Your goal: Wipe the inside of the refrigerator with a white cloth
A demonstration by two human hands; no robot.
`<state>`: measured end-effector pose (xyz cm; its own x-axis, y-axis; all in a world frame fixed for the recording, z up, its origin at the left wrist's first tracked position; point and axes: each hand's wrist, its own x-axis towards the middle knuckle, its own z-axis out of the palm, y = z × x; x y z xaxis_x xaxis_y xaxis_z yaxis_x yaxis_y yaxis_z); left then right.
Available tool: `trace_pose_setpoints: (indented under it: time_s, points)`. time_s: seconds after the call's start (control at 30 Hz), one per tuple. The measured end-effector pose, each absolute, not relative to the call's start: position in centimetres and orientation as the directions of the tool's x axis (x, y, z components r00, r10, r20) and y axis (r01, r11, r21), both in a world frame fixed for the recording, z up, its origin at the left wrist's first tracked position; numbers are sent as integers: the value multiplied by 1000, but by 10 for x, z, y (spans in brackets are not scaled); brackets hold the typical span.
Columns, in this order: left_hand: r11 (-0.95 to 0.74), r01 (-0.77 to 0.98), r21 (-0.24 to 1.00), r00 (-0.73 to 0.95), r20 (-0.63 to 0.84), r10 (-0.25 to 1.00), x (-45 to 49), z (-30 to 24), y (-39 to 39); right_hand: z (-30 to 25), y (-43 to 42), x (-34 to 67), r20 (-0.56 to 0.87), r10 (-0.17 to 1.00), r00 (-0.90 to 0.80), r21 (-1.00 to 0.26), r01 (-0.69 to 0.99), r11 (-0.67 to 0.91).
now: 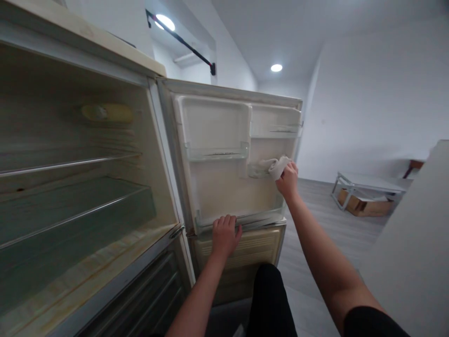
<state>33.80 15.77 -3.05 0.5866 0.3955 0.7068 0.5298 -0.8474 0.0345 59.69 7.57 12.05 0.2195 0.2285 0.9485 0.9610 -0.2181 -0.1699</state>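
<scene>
My right hand point(288, 180) is closed on a white cloth point(278, 167), held against the small clear shelf point(257, 170) on the right of the open fridge door point(231, 192). The cloth is bunched and partly hidden by the fingers. Lower down, my left hand point(225, 234) has its fingers hooked over the front rim of the bottom door shelf point(259, 218), thumb to the right. Above are two more clear shelves, one at left point(217, 153) and one at upper right point(275, 130).
To the left stands the fridge compartment point(164, 154) with glass shelves point(77, 210) and stained lower edges. Below is a second door point(242, 248), also open. A low white table point(372, 181) over a cardboard box point(365, 205) is at right, beyond a pale panel point(414, 243).
</scene>
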Motion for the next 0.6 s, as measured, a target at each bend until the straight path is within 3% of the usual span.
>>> trace_pose_setpoints:
  time_s: [0.17, 0.43, 0.6]
  points:
    - [-864, 501, 42, 545, 760, 353, 327, -38, 157, 114, 56, 580, 961, 196, 194, -142, 957, -251]
    - [-903, 413, 118, 550, 758, 351, 278, -34, 152, 103, 5, 512, 997, 77, 6, 18, 955, -296]
    - [-909, 409, 79, 615, 712, 338, 264, -30, 151, 108, -2, 493, 990, 126, 62, -18, 946, -324]
